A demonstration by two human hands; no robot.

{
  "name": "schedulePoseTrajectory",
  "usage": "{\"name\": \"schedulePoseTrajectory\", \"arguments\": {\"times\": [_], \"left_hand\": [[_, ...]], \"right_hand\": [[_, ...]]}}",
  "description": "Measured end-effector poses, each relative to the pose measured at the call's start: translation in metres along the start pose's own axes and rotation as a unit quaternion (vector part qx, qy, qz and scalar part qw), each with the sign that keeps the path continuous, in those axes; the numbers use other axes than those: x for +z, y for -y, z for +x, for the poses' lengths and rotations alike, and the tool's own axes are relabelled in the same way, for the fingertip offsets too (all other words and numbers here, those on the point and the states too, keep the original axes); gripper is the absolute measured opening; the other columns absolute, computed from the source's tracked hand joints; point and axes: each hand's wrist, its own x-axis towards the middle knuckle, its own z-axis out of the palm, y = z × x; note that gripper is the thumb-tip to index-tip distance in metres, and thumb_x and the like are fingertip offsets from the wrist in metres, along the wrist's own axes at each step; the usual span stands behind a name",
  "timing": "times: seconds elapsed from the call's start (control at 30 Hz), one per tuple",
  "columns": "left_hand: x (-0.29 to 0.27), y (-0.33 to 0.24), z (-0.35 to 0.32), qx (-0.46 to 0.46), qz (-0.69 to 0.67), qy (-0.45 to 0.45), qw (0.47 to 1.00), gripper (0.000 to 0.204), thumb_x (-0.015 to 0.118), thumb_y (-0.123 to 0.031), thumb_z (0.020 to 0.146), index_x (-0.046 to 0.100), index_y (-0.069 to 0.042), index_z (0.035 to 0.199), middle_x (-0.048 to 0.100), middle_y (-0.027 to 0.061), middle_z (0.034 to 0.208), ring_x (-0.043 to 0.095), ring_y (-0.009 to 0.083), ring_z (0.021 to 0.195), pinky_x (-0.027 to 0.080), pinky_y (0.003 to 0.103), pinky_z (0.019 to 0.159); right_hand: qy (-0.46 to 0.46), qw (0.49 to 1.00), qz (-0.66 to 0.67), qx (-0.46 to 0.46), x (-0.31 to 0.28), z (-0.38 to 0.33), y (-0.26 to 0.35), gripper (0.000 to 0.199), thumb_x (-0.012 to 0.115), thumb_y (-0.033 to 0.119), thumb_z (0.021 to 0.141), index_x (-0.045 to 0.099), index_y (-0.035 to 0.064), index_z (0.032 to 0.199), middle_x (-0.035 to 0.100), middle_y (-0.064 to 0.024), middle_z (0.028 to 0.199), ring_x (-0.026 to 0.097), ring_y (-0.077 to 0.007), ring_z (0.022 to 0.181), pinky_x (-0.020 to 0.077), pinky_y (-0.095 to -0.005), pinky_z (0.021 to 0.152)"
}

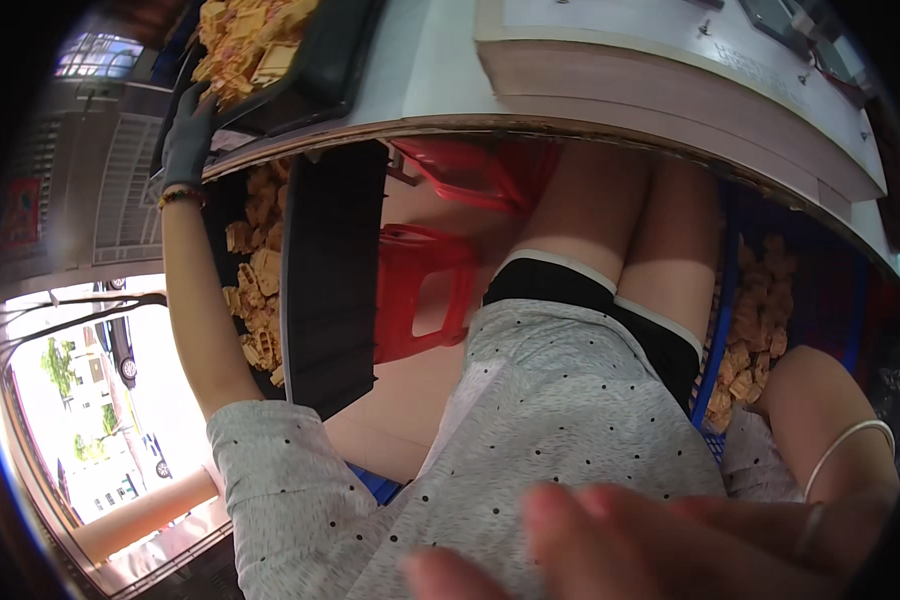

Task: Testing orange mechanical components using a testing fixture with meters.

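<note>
My left hand [185, 140], in a grey glove with a beaded bracelet at the wrist, reaches to the near left edge of a black tray [315, 85]. Its fingers look stretched out beside a heap of tan-orange molded pieces [245, 45] in that tray; nothing shows in its grasp, though the fingertips are partly hidden. My bare right hand [610, 550] is raised close in front of my grey dotted shirt, large and blurred at the lower edge. Its thumb and fingers are apart, with nothing visible between them.
Below the table edge, a dark bin [330, 280] with more tan pieces stands at my left. A blue crate [720, 330] of similar pieces is at my right. Red plastic stools [425, 290] stand under the table. A pale box-shaped machine [670, 75] sits on the tabletop.
</note>
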Motion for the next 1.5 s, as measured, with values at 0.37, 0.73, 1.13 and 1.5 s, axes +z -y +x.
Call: {"name": "schedulePoseTrajectory", "arguments": {"times": [0.37,0.73,1.13,1.5], "left_hand": [[0.021,-0.037,0.009,-0.019,-0.043,0.000,0.999,0.043,0.051,-0.034,0.096,0.055,-0.010,0.130,0.062,0.0182,0.120,0.061,0.0302,0.110,0.045,0.038,0.091],[0.016,-0.026,-0.008,-0.056,0.002,-0.025,0.998,0.047,0.056,-0.047,0.090,0.056,-0.019,0.128,0.065,0.0180,0.117,0.061,0.0368,0.106,0.047,0.043,0.087],[0.088,-0.171,-0.045,0.160,0.029,-0.056,0.985,0.043,0.050,-0.013,0.096,0.043,-0.003,0.137,0.053,0.0184,0.130,0.058,0.0299,0.112,0.047,0.039,0.091],[0.103,-0.307,-0.048,0.261,0.070,-0.026,0.962,0.042,0.052,-0.013,0.092,0.046,-0.002,0.132,0.053,0.0187,0.130,0.058,0.0320,0.112,0.048,0.040,0.090]], "right_hand": [[-0.023,0.993,-0.057,0.101,0.003,-0.010,0.022,0.029,0.047,0.007,0.090,0.060,-0.0076,0.112,0.071,-0.0124,0.093,0.064,-0.0152,0.068,0.0483,-0.0219,0.055],[-0.030,0.947,-0.168,0.270,-0.053,-0.017,0.044,0.030,0.045,0.007,0.092,0.060,-0.0089,0.112,0.072,-0.0132,0.093,0.065,-0.0152,0.067,0.0490,-0.0213,0.054],[-0.114,0.959,0.046,0.256,0.091,-0.115,-0.048,0.027,0.057,0.010,0.079,0.063,-0.0081,0.098,0.063,-0.0151,0.074,0.063,-0.0283,0.059,0.0503,-0.0380,0.052],[-0.045,0.816,0.271,0.509,0.187,-0.142,-0.069,0.023,0.061,0.017,0.077,0.067,-0.0024,0.088,0.067,-0.0224,0.081,0.065,-0.0396,0.079,0.0514,-0.0489,0.069]]}}
